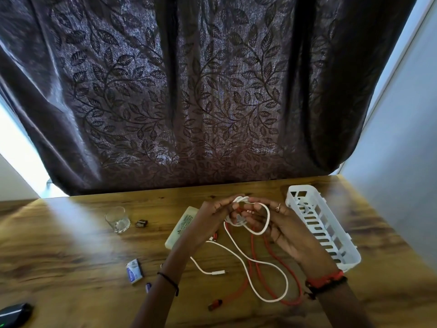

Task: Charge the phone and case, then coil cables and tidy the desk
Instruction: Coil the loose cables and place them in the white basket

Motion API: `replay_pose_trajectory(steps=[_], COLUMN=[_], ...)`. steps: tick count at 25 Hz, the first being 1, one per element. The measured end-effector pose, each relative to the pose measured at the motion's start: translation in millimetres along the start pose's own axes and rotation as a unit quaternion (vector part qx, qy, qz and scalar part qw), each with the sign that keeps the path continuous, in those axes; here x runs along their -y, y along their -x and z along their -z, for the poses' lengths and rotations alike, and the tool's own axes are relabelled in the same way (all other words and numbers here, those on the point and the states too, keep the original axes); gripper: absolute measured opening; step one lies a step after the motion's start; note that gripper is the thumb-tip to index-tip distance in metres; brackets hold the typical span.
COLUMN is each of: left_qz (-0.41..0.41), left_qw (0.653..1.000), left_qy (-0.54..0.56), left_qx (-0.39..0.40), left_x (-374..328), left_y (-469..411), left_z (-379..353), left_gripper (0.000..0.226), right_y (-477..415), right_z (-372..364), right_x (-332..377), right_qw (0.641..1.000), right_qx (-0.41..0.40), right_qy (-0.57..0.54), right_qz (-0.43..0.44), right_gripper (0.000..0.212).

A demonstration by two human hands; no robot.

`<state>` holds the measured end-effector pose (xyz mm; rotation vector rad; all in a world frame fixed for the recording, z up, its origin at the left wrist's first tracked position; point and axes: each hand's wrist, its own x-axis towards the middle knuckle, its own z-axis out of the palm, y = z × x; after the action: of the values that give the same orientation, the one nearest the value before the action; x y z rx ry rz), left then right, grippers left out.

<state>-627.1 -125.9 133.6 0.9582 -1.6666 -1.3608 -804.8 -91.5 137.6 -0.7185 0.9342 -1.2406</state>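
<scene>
Both hands were up over the worktop (71, 256): left hand (212, 218) and right hand (283, 223) each had a closed grip on the white cable (267, 216) coil. Its slack ran back toward the person, crossing the red cable (253, 252), plug end nearer the left wrist.

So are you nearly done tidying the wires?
Not yet. Something white already lies in the basket. The left hand and right hand hold a loop of the white cable, its tail trailing on the desk. The red cable lies uncoiled.
</scene>
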Motion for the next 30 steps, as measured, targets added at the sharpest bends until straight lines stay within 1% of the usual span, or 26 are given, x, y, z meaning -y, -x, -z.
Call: replay_pose_trajectory(steps=[1,2,3,5,7,8,10,12,14,16,17,18,19,21,22,24,26,28,30], left_qz=[-0.008,-0.015,-0.019,-0.019,-0.013,-0.009,0.016,0.055,0.078,0.090,0.091,0.088,0.079,0.058,0.051,0.051,0.070,0.085,0.086], left_qw=[1.000,0.999,0.997,0.994,0.993,0.993,0.993,0.977,0.958,0.944,0.939,0.936,0.935,0.939,0.940,0.944,0.936,0.924,0.935], left_qy=[-0.019,-0.043,-0.067,-0.101,-0.103,-0.082,0.033,0.167,0.244,0.278,0.283,0.282,0.272,0.247,0.244,0.259,0.305,0.343,0.311], left_qx=[-0.007,-0.009,-0.011,-0.028,-0.064,-0.082,-0.109,-0.117,-0.127,-0.153,-0.172,-0.192,-0.211,-0.234,-0.232,-0.199,-0.160,-0.144,-0.148], left_x=[2.2,5.2,9.0,18.1,24.2,25.4,24.3,22.4,22.2,23.7,24.4,25.5,26.9,30.1,31.3,32.3,31.6,32.2,35.9], left_y=[-1.9,-3.1,-4.3,-6.5,-6.1,-5.1,-2.5,0.3,2.0,3.2,3.4,4.4,5.6,8.2,9.0,9.4,9.4,9.5,8.2], left_z=[0.2,0.4,1.2,4.6,8.1,8.8,6.6,0.8,-7.3,-17.2,-22.7,-27.9,-32.9,-40.5,-42.9,-45.4,-46.6,-46.0,-45.7], left_gripper=[0.032,0.033,0.033,0.033,0.032,0.030,0.027,0.024,0.024,0.025,0.024,0.023,0.022,0.023,0.025,0.028,0.027,0.023,0.020], right_y=[0.1,0.4,0.7,-0.4,0.3,0.2,-0.4,-1.5,-2.3,-2.3,-2.1,-2.5,-3.8,-9.6,-13.3,-20.5,-24.6,-25.7,-26.5], right_z=[2.5,5.6,8.5,15.5,18.5,19.2,17.4,12.6,7.2,1.6,0.2,-1.7,-3.7,-8.0,-10.0,-12.9,-11.8,-9.1,-6.3], right_x=[0.8,1.3,3.1,6.1,8.3,7.5,3.7,-4.9,-14.7,-21.2,-23.4,-26.5,-30.1,-41.8,-47.2,-52.1,-49.7,-48.8,-51.4], right_qw=[0.996,0.991,0.990,0.993,0.986,0.976,0.954,0.910,0.850,0.802,0.786,0.777,0.777,0.796,0.808,0.827,0.830,0.829,0.826], right_qx=[0.014,0.017,0.020,0.025,0.020,0.010,-0.020,-0.075,-0.149,-0.215,-0.230,-0.232,-0.227,-0.207,-0.203,-0.206,-0.212,-0.208,-0.208], right_qy=[-0.072,-0.101,-0.094,-0.004,0.144,0.211,0.299,0.399,0.489,0.535,0.553,0.568,0.573,0.559,0.543,0.514,0.511,0.516,0.522], right_qz=[-0.049,-0.081,-0.101,-0.111,-0.082,-0.052,0.018,0.079,0.124,0.153,0.154,0.143,0.126,0.106,0.106,0.096,0.072,0.052,0.045], right_gripper=[0.025,0.028,0.030,0.031,0.026,0.023,0.017,0.014,0.013,0.017,0.022,0.025,0.029,0.036,0.038,0.034,0.028,0.026,0.026])
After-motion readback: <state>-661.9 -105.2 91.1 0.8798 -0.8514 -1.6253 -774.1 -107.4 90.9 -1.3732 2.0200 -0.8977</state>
